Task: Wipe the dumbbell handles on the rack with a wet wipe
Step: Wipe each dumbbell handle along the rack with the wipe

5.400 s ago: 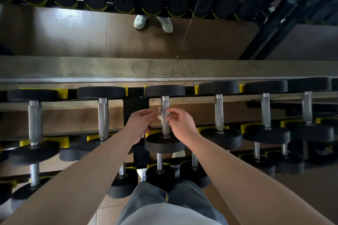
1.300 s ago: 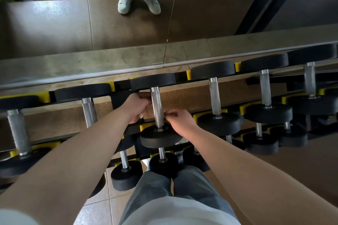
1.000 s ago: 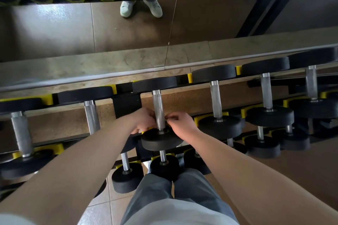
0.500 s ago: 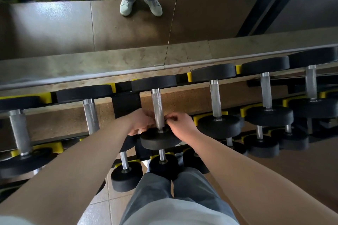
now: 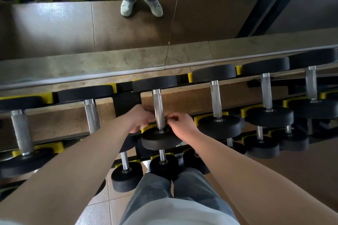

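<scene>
Left hand (image 5: pixel 140 119) and right hand (image 5: pixel 181 122), fingers curled, pinch 1 dumbbell handle (image 5: pixel 158 105) low down (1 from each side).

- middle dumbbell (image 5: pixel 161 139) sits on the rack (image 5: pixel 126 102) top row, more dumbbells either side
- left hand (image 5: pixel 140 118) just left of its handle (image 5: pixel 158 104), right hand (image 5: pixel 180 121) just right
- another row (image 5: pixel 162 165) underneath, mirror (image 5: pixel 128 33) behind the rack

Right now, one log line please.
step: wiping centre dumbbell handle | left hand: curled against its lower end | right hand: curled opposite | wet wipe: not discernible
</scene>
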`<state>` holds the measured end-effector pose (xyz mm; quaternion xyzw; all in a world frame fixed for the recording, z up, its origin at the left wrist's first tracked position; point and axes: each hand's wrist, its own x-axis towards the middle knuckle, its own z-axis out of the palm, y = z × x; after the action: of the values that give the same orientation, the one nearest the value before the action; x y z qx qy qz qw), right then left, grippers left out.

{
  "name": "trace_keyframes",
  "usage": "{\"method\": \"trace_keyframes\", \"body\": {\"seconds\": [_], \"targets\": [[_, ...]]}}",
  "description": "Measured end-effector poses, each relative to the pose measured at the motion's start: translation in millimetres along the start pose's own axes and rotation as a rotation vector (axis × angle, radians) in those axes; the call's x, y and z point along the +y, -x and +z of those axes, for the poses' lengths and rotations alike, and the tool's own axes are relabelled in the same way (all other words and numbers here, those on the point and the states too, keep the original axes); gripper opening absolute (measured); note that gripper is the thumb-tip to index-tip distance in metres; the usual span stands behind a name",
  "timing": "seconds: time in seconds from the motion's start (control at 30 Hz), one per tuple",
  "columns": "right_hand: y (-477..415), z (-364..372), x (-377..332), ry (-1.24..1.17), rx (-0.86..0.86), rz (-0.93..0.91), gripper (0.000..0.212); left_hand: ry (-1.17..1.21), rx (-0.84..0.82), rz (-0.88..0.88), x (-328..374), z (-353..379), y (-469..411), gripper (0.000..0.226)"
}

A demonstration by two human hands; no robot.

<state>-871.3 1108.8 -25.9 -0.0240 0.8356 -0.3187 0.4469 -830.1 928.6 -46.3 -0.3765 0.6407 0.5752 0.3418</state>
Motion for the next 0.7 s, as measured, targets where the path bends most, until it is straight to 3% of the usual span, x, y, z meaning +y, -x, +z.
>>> {"method": "trace_keyframes", "body": {"seconds": [0.07,0.13,0.3,0.47,0.7], "targets": [[0.6,-0.6,-2.3,0.003,-0.004,0.001,0.027,-0.150,-0.074,-0.021,-1.0,-4.6,7.1,0.027],[3.2,-1.1,-5.0,0.004,0.011,-0.012,0.027,-0.135,-0.112,-0.058,-4.7,-12.1,11.6,0.023],[14.4,-0.2,-12.6,-0.055,0.165,-0.185,0.019,0.242,-0.081,-0.041,-20.4,-33.0,17.2,0.021],[19.5,8.3,-32.0,-0.071,0.082,-0.343,0.031,0.491,-0.182,0.017,-7.7,-22.5,35.5,0.022],[-8.4,-14.0,-38.4,-0.355,0.219,-0.074,0.010,0.363,0.046,0.052,-13.1,-1.7,26.8,0.017]]}}
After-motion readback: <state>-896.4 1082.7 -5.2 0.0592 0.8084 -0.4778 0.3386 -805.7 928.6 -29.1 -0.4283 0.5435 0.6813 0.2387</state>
